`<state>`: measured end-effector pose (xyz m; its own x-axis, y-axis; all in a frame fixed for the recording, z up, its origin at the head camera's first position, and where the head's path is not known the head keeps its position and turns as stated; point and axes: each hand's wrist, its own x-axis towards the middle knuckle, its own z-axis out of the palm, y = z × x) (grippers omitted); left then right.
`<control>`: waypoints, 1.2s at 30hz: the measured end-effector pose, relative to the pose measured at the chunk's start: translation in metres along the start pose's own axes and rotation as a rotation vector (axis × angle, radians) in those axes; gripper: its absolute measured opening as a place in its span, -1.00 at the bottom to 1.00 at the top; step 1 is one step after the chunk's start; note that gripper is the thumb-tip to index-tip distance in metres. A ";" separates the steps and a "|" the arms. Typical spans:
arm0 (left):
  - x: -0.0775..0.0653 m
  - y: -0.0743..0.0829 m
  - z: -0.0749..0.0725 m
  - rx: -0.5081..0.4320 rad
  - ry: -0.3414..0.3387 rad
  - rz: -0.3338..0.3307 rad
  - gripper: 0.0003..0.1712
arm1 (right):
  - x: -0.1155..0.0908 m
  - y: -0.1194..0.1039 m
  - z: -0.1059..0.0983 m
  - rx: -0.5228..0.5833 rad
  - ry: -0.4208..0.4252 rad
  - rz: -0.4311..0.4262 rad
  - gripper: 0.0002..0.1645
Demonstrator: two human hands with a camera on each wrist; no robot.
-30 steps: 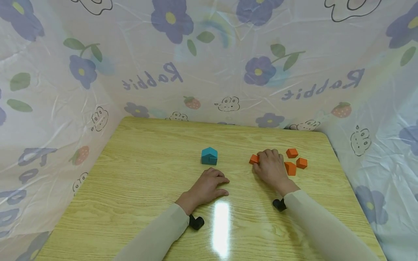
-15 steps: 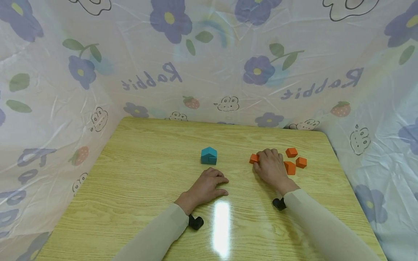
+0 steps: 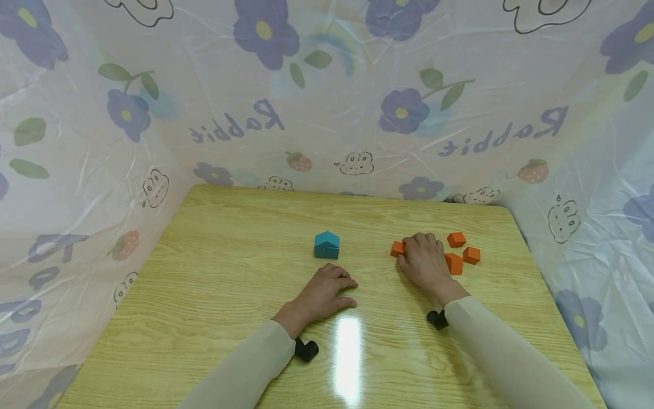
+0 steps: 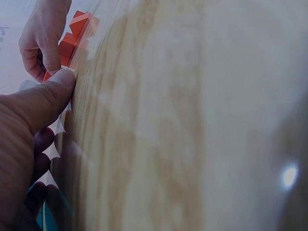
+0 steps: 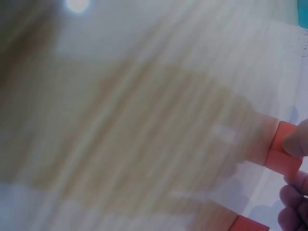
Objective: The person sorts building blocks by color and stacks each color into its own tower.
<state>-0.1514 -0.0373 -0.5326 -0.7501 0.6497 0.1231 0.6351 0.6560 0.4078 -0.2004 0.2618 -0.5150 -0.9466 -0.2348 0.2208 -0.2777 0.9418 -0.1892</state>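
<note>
On the right of the table, my right hand (image 3: 424,261) pinches a small orange block (image 3: 398,249). The right wrist view shows the thumb against this orange block (image 5: 283,149), with the other fingers partly out of frame. Around that hand lie more orange blocks: one farther back (image 3: 456,239), one to the right (image 3: 472,255), and a larger slanted one (image 3: 453,263) beside the wrist. My left hand (image 3: 323,292) rests on the table with its fingers loosely bent and nothing in them. Just beyond it stands a blue house-shaped set of blocks (image 3: 327,245).
The wood-grain table (image 3: 230,272) has a bright light reflection near its front. A patterned cloth (image 3: 327,102) closes off the back and both sides. Black wrist devices (image 3: 306,350) stick out below each sleeve.
</note>
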 end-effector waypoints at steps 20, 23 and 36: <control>-0.001 0.000 0.003 -0.014 -0.011 -0.009 -0.46 | -0.009 0.000 0.000 0.000 0.005 -0.031 -0.59; -0.002 -0.001 0.002 -0.011 -0.011 -0.009 -0.47 | -0.012 -0.004 0.001 -0.001 0.016 -0.053 -0.61; -0.002 0.001 0.000 -0.023 -0.014 -0.019 -0.47 | -0.024 -0.025 0.001 0.040 0.016 -0.121 -0.65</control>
<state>-0.1497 -0.0383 -0.5322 -0.7590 0.6430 0.1025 0.6165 0.6591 0.4307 -0.1708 0.2437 -0.5169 -0.9032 -0.3418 0.2597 -0.3962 0.8966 -0.1979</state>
